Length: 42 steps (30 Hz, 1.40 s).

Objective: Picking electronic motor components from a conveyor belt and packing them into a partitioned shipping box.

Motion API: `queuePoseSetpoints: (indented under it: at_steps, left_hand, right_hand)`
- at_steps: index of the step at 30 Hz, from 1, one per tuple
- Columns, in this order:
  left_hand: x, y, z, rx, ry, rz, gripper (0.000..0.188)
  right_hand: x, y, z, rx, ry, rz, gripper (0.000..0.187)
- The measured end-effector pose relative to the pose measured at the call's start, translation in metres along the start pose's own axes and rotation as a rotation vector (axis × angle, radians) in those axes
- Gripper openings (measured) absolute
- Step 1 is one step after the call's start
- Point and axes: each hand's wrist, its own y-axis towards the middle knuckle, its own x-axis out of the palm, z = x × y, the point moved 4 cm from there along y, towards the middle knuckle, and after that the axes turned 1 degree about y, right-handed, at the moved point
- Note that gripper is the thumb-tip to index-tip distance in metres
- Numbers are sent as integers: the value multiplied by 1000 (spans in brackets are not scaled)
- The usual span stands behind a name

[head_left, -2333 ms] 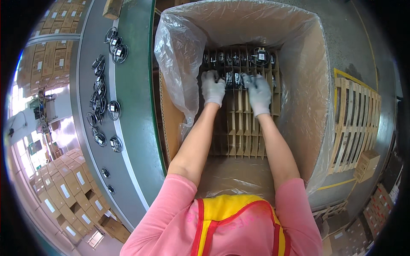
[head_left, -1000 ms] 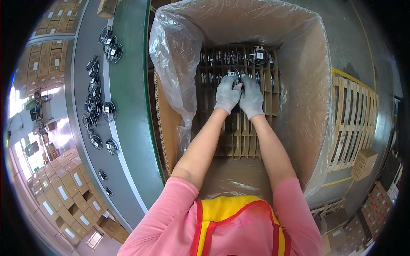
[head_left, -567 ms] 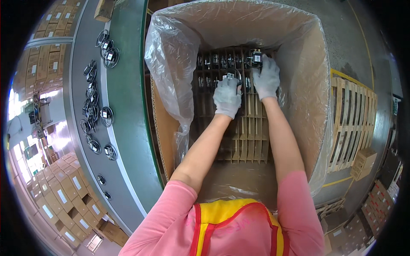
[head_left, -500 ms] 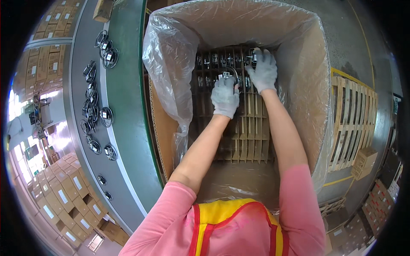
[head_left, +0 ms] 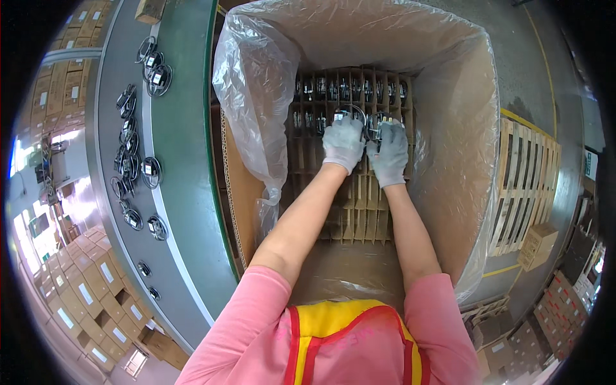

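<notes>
My left hand (head_left: 344, 142), in a pale work glove, is closed on a black coiled cable (head_left: 351, 110) with a light label or fitting. Just to its right, my gloved right hand (head_left: 389, 154) grips a second coiled cable (head_left: 376, 120) with its fingers over the top; its lower part is hidden. Both hands are above a cardboard divider grid (head_left: 362, 221) deep inside a large carton. Similar dark coils (head_left: 343, 88) stand upright in the slots of the farthest row, and several fill the left part of the second row. The nearer slots show bare cardboard walls.
Clear plastic liner (head_left: 253, 96) drapes over the carton walls (head_left: 459, 147). Along the left runs a grey conveyor belt (head_left: 173, 282) with a green side plate (head_left: 186, 160), carrying several coiled cables (head_left: 128, 160). A wooden pallet (head_left: 526, 186) and small carton (head_left: 538, 247) lie at the right.
My right hand has come back from the far right corner, nearer to me, and now holds a coil beside my left hand. The far row's right end shows coils. My left hand has shifted slightly.
</notes>
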Motion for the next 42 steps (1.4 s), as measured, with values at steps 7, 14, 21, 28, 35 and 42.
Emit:
queuePoseSetpoints:
  at_steps: [7,14,21,28,35,42]
  left_hand:
    - [1,-1,-33,-99,-463,432,14]
    - [5,-12,-71,-285,-486,503,35]
    - [9,-18,-56,-394,-266,177,30]
    - [-162,36,-39,-53,-177,1063,37]
    - [-268,79,-76,-316,-3,561,38]
    - [-252,27,-69,-336,-200,319,40]
  right_hand:
    - [-3,0,9,20,102,44,48]
    - [-9,-10,41,518,317,270,29]
    - [-9,-5,38,351,206,41,19]
    - [-22,7,24,196,-64,83,42]
    - [-10,-27,-20,-46,-97,-123,60]
    - [22,-61,-14,-95,-249,-417,71]
